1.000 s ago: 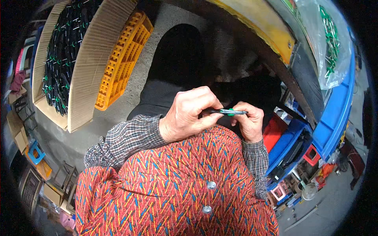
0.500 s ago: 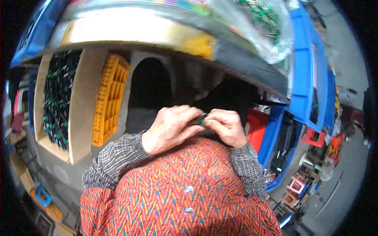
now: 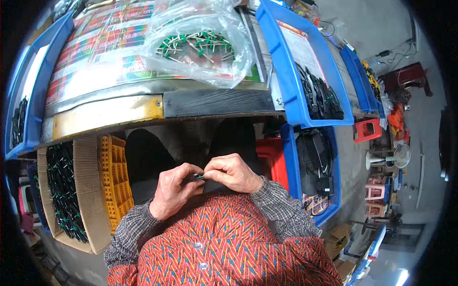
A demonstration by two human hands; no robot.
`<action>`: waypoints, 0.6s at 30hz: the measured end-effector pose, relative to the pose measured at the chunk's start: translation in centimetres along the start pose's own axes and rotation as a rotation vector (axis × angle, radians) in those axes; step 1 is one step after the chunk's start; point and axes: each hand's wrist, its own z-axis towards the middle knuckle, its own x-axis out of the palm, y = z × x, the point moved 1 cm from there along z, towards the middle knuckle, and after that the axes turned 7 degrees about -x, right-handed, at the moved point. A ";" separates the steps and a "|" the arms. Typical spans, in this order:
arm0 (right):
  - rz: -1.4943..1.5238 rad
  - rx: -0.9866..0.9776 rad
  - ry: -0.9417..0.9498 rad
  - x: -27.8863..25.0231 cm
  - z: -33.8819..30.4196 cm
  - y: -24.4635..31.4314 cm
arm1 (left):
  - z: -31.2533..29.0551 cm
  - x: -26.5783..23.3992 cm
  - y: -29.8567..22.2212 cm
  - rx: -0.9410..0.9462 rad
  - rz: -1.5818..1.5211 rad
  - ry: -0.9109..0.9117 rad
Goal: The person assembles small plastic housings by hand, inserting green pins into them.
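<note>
A small green part [image 3: 198,177] is pinched between both hands, held close to the body just above the red patterned shirt [image 3: 224,243]. Left hand [image 3: 172,190]: fingers curled, thumb and fingertips closed on the part's left end. Right hand [image 3: 232,172]: fingers bent, fingertips closed on the right end; the two hands are touching at the fingertips. Most of the part is hidden by the fingers, so its shape cannot be told. A clear bag of green-headed pieces [image 3: 200,45] is seen on the bench above. A blue bin [image 3: 286,71] with black parts is set to the right, a cardboard box [image 3: 90,190] of dark green-tipped pieces to the left, beside a yellow crate [image 3: 114,181]
</note>
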 end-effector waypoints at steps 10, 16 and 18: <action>-0.557 -0.060 -0.425 -10.2 -2.2 7.4 | 0.2 0.4 -0.9 -0.012 0.026 0.009; -0.918 0.009 -0.740 -18.1 -3.7 7.2 | 0.2 1.1 -0.8 0.037 0.008 -0.054; -0.961 0.067 -0.709 -20.5 -4.3 5.1 | 0.1 1.1 -1.0 -0.031 0.004 -0.029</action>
